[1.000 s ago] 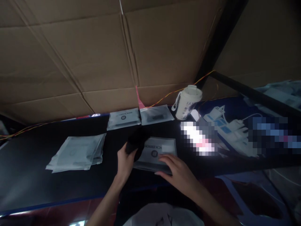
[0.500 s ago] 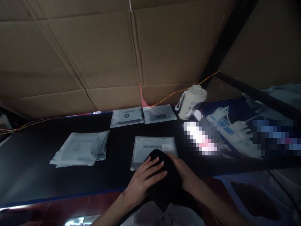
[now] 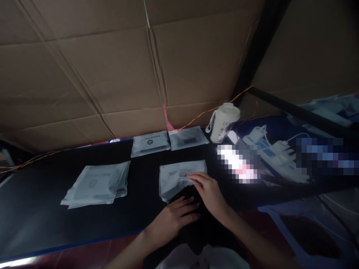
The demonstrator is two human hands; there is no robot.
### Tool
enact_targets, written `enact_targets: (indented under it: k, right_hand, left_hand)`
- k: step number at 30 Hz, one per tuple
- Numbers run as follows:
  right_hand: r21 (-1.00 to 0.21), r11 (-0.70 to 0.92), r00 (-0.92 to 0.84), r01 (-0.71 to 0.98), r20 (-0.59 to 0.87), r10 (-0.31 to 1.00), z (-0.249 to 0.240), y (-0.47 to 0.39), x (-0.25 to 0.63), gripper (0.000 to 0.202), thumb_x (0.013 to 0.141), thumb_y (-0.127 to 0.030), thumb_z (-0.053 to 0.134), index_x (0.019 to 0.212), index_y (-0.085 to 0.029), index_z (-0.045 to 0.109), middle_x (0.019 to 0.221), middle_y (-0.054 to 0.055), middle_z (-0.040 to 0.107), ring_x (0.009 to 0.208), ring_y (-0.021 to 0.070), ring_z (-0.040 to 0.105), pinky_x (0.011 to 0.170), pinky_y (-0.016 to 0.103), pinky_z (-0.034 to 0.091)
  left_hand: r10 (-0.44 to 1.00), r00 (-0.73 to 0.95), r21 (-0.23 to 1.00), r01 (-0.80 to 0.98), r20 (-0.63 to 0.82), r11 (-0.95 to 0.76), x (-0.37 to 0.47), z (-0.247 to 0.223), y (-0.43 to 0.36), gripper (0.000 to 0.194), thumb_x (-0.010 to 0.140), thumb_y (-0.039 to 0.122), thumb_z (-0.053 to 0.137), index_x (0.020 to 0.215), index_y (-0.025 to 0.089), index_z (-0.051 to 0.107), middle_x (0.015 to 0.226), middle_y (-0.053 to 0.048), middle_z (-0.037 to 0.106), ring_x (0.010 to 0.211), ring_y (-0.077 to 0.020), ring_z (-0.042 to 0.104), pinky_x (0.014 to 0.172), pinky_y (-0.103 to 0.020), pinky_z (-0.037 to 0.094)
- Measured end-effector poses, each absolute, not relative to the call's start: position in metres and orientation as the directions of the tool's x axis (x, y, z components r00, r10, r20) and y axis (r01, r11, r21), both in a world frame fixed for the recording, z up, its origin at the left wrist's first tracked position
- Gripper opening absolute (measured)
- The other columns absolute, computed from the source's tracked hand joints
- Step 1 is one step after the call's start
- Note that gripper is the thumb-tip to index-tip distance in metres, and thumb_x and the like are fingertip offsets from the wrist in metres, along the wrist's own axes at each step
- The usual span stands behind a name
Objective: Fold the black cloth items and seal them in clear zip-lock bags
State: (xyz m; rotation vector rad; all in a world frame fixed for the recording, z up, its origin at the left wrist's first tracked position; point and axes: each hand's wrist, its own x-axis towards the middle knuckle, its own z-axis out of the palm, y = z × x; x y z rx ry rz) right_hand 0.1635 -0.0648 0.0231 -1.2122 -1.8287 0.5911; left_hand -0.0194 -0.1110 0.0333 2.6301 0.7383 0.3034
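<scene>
A frosted plastic zip bag (image 3: pixel 169 179) with dark lettering lies on the black table in front of me, its near edge lifted and creased. The fingers of my right hand (image 3: pixel 209 192) are pinched together on the bag's upper layer. Just below the bag is a folded black cloth (image 3: pixel 193 224), hard to make out against the dark surface. My left hand (image 3: pixel 175 216) lies over this cloth from the left, fingers curved on it and thumb hidden. Whether the cloth's far end is inside the bag I cannot tell.
Several similar bags lie stacked (image 3: pixel 95 185) to the left. Two more, a lettered bag (image 3: pixel 150 144) and a plain bag (image 3: pixel 187 138), lie at the back. A white cup (image 3: pixel 224 123), a power strip (image 3: pixel 269 151) and a bright blurred-out patch (image 3: pixel 238 164) are on the right.
My right hand has moved off the black cloth, up onto the bag, and pinches its layer. The cloth has come lower and the bag's near edge is raised.
</scene>
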Motion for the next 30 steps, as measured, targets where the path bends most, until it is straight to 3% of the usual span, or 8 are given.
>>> enact_targets:
  k: [7,12,15,19,25,30]
  right_hand:
    - [-0.571,0.642,-0.285,0.511,0.592,0.754,0.034,-0.075,0.160,0.025,0.090,-0.011,0.051,0.103,-0.024,0.068,0.100,0.003,0.070,0.099,0.0178,0.063,0.098,0.040,0.049]
    - [-0.512,0.553,-0.298,0.657,0.498,0.814,0.004,-0.082,0.197,0.029,0.087,-0.012,0.052,0.110,-0.025,0.063,0.115,0.006,0.063,0.107,0.0223,0.060,0.091,0.043,0.053]
    - [-0.501,0.498,-0.269,0.708,0.460,0.846,-0.008,-0.089,0.213,0.039,0.084,-0.009,0.050,0.121,-0.024,0.055,0.122,0.009,0.058,0.113,0.0237,0.056,0.094,0.044,0.052]
    - [-0.469,0.485,-0.298,0.738,0.418,0.858,-0.005,-0.099,0.212,0.050,0.078,0.001,0.045,0.122,-0.021,0.053,0.129,0.010,0.053,0.119,0.0244,0.052,0.098,0.045,0.049]
    - [-0.359,0.525,-0.355,0.772,0.441,0.824,0.022,-0.112,0.193,0.041,0.079,0.000,0.043,0.110,-0.020,0.059,0.124,0.009,0.058,0.117,0.0251,0.055,0.098,0.048,0.049]
    - [-0.321,0.616,-0.449,0.719,0.462,0.765,0.049,-0.104,0.179,0.037,0.082,-0.002,0.043,0.110,-0.017,0.061,0.120,0.009,0.063,0.112,0.0223,0.059,0.100,0.043,0.048]
  left_hand:
    - [0.547,0.831,0.509,0.428,0.102,-0.747,-0.018,0.032,-0.108,0.038,0.090,0.010,0.049,0.125,0.023,0.057,0.131,-0.004,0.058,0.130,-0.0203,0.044,0.113,-0.044,0.027]
    - [0.628,0.771,0.553,0.480,0.105,-0.681,-0.022,0.025,-0.111,0.070,0.074,-0.011,0.039,0.132,0.026,0.050,0.141,-0.002,0.049,0.135,-0.0173,0.036,0.110,-0.042,0.033]
    - [0.710,0.695,0.534,0.561,0.112,-0.633,-0.021,0.020,-0.112,0.085,0.064,-0.015,0.035,0.136,0.029,0.045,0.141,-0.001,0.049,0.134,-0.0164,0.038,0.108,-0.043,0.036]
    - [0.783,0.596,0.460,0.653,0.178,-0.602,-0.015,0.013,-0.112,0.077,0.065,-0.012,0.040,0.132,0.024,0.050,0.135,-0.005,0.055,0.128,-0.0203,0.046,0.108,-0.046,0.036]
    - [0.900,0.369,0.284,0.859,0.233,-0.426,-0.005,0.005,-0.110,0.070,0.067,-0.013,0.037,0.127,0.020,0.054,0.119,-0.008,0.065,0.116,-0.0243,0.057,0.099,-0.045,0.046]
    - [0.872,0.425,0.269,0.834,0.244,-0.482,-0.003,0.005,-0.102,0.064,0.070,-0.012,0.038,0.123,0.020,0.057,0.116,-0.008,0.066,0.115,-0.0247,0.058,0.096,-0.043,0.048]
